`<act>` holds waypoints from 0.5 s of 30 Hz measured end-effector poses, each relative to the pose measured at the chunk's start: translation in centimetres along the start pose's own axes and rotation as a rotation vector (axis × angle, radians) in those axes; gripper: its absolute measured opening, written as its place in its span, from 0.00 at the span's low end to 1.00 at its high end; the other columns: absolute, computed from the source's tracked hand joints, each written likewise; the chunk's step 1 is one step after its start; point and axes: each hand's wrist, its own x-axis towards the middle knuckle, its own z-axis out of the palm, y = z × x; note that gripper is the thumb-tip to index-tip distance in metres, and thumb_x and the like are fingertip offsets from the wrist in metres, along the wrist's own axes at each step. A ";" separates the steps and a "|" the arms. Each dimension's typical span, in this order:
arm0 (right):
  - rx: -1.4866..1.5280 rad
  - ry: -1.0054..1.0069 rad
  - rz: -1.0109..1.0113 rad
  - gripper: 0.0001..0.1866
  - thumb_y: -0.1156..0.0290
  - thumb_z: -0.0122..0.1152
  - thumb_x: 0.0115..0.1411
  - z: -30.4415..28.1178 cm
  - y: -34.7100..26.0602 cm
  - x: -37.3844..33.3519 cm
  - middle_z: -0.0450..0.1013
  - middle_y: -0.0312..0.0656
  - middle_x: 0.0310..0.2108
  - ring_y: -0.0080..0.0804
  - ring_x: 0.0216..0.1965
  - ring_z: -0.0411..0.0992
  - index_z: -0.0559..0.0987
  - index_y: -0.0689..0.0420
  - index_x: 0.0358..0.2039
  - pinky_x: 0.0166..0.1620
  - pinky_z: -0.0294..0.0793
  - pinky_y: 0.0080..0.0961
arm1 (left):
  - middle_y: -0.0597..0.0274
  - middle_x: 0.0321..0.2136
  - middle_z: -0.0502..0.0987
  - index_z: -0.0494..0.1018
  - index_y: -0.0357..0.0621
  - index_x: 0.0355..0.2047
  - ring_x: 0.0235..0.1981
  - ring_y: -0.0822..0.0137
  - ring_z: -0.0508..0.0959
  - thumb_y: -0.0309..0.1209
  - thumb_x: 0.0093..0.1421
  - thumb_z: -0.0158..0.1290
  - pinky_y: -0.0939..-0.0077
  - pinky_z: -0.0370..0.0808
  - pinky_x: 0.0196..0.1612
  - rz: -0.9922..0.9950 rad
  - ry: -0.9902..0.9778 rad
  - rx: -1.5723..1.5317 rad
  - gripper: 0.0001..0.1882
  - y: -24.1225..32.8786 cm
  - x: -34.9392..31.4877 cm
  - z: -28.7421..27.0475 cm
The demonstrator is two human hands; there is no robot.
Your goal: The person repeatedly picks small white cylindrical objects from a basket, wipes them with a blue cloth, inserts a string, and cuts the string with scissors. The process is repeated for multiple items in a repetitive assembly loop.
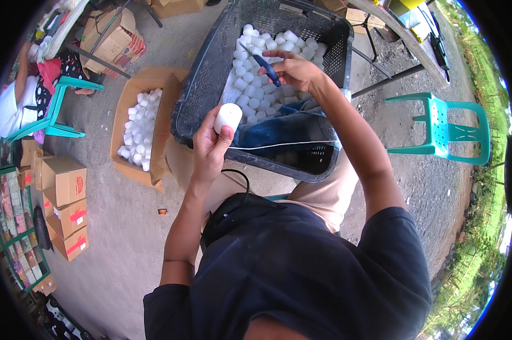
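My left hand (212, 144) is closed around a short white cylinder (228, 118) that looks like a candle, holding it upright over the near left rim of a black plastic crate (183, 116). Over the crate, my right hand (293, 71) grips a dark blue-handled tool (272, 75) with a thin pointed end aimed far left. Whether it is scissors or a knife I cannot tell. Many similar white cylinders (255, 90) lie loose inside the crate. Blue sheeting (284, 127) lies at its near side, and a white cord (290, 145) stretches across there.
An open cardboard box (161, 141) of white pieces stands left of the crate. Stacked cartons (69, 198) and a green rack (20, 238) are farther left. Another person (20, 102) sits at the far left. A teal plastic chair (437, 127) stands on the right.
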 end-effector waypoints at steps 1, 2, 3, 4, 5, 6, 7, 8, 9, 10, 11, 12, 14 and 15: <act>0.161 -0.022 -0.189 0.36 0.80 0.60 0.55 0.8 -0.8 -2.8 0.74 0.49 0.43 0.30 0.33 0.75 0.58 0.60 0.64 0.35 0.74 0.17 | 0.64 0.39 0.74 0.67 0.34 0.55 0.37 0.79 0.71 0.38 0.66 0.52 0.85 0.68 0.40 -0.013 -0.027 0.022 0.23 0.2 0.3 0.1; 0.265 0.001 -0.417 0.38 0.82 0.61 0.55 3.3 -1.9 -5.7 0.74 0.45 0.42 0.31 0.36 0.76 0.58 0.55 0.65 0.36 0.75 0.16 | 0.65 0.39 0.74 0.67 0.34 0.54 0.37 0.79 0.71 0.38 0.66 0.53 0.86 0.68 0.40 -0.010 -0.029 0.033 0.23 0.3 0.4 0.5; 0.366 0.021 -0.543 0.35 0.84 0.62 0.53 4.9 -2.8 -8.6 0.74 0.45 0.42 0.32 0.36 0.77 0.61 0.56 0.62 0.44 0.77 0.23 | 0.65 0.39 0.74 0.67 0.34 0.54 0.36 0.79 0.71 0.38 0.66 0.53 0.86 0.68 0.39 -0.011 -0.035 0.043 0.23 0.6 0.7 1.0; 0.448 0.078 -0.680 0.35 0.83 0.63 0.53 6.7 -3.3 -10.9 0.74 0.45 0.40 0.33 0.37 0.77 0.62 0.54 0.61 0.45 0.78 0.27 | 0.65 0.39 0.74 0.68 0.34 0.54 0.36 0.79 0.71 0.37 0.66 0.53 0.86 0.68 0.39 -0.015 -0.044 0.054 0.22 0.7 1.0 1.5; 0.456 0.115 -0.788 0.35 0.83 0.64 0.53 7.9 -2.8 -12.3 0.75 0.44 0.39 0.33 0.37 0.77 0.63 0.55 0.61 0.45 0.77 0.27 | 0.65 0.39 0.74 0.68 0.34 0.54 0.36 0.79 0.71 0.37 0.65 0.54 0.86 0.68 0.39 -0.009 -0.055 0.078 0.23 0.8 1.1 1.9; 0.458 0.155 -0.894 0.34 0.82 0.64 0.53 8.9 -2.5 -13.2 0.75 0.44 0.38 0.32 0.38 0.77 0.63 0.55 0.60 0.45 0.77 0.28 | 0.64 0.39 0.74 0.68 0.34 0.54 0.36 0.79 0.71 0.37 0.65 0.54 0.86 0.68 0.39 0.008 -0.079 0.094 0.23 0.7 1.1 2.2; 0.321 0.165 -0.948 0.33 0.81 0.65 0.54 9.5 -1.1 -13.1 0.76 0.43 0.36 0.31 0.39 0.77 0.63 0.56 0.60 0.46 0.75 0.26 | 0.64 0.39 0.74 0.68 0.34 0.54 0.37 0.79 0.71 0.37 0.64 0.55 0.85 0.69 0.39 0.025 -0.103 0.106 0.23 0.6 1.0 2.6; 0.197 0.083 -0.870 0.31 0.79 0.66 0.55 10.2 0.4 -13.3 0.77 0.43 0.37 0.31 0.40 0.77 0.64 0.57 0.59 0.45 0.75 0.25 | 0.64 0.39 0.74 0.68 0.34 0.54 0.37 0.79 0.71 0.38 0.64 0.55 0.85 0.69 0.40 0.042 -0.123 0.123 0.24 0.6 0.9 2.8; 0.154 0.106 -0.852 0.31 0.78 0.65 0.56 10.0 0.7 -14.0 0.77 0.44 0.37 0.31 0.40 0.77 0.64 0.58 0.58 0.45 0.75 0.26 | 0.65 0.37 0.74 0.68 0.33 0.54 0.35 0.80 0.70 0.38 0.64 0.55 0.85 0.68 0.37 0.068 -0.120 0.123 0.24 0.6 0.7 3.2; 0.115 0.121 -0.828 0.30 0.77 0.65 0.57 9.9 0.6 -14.7 0.77 0.45 0.37 0.32 0.40 0.77 0.63 0.58 0.58 0.46 0.76 0.27 | 0.66 0.36 0.74 0.68 0.33 0.54 0.33 0.80 0.69 0.37 0.64 0.55 0.86 0.67 0.35 0.091 -0.108 0.126 0.24 0.6 0.3 3.4; 0.172 0.161 -0.930 0.31 0.74 0.65 0.57 9.6 -0.1 -15.3 0.77 0.47 0.38 0.35 0.41 0.77 0.62 0.57 0.58 0.46 0.76 0.31 | 0.67 0.34 0.74 0.68 0.33 0.54 0.30 0.81 0.69 0.37 0.64 0.55 0.86 0.66 0.32 0.115 -0.101 0.127 0.24 0.6 0.1 3.6; 0.231 0.200 -1.030 0.31 0.71 0.65 0.58 9.3 -1.1 -15.8 0.76 0.48 0.40 0.38 0.42 0.77 0.61 0.56 0.59 0.46 0.76 0.35 | 0.68 0.32 0.73 0.68 0.33 0.54 0.28 0.82 0.68 0.37 0.64 0.55 0.86 0.65 0.30 0.141 -0.093 0.128 0.24 0.7 -0.1 3.7; 0.246 0.217 -1.186 0.31 0.70 0.65 0.59 9.2 -1.4 -16.3 0.76 0.48 0.40 0.37 0.43 0.77 0.60 0.58 0.59 0.47 0.76 0.33 | 0.67 0.34 0.73 0.67 0.31 0.54 0.30 0.81 0.68 0.38 0.64 0.56 0.87 0.66 0.32 0.082 -0.114 0.130 0.25 1.8 -0.4 4.0; 0.137 0.192 -1.063 0.32 0.71 0.65 0.59 9.4 -0.6 -16.8 0.77 0.47 0.40 0.36 0.43 0.77 0.60 0.59 0.59 0.48 0.75 0.31 | 0.66 0.35 0.74 0.67 0.31 0.54 0.32 0.81 0.69 0.38 0.64 0.56 0.87 0.67 0.34 0.073 -0.134 0.153 0.25 1.7 -0.6 3.9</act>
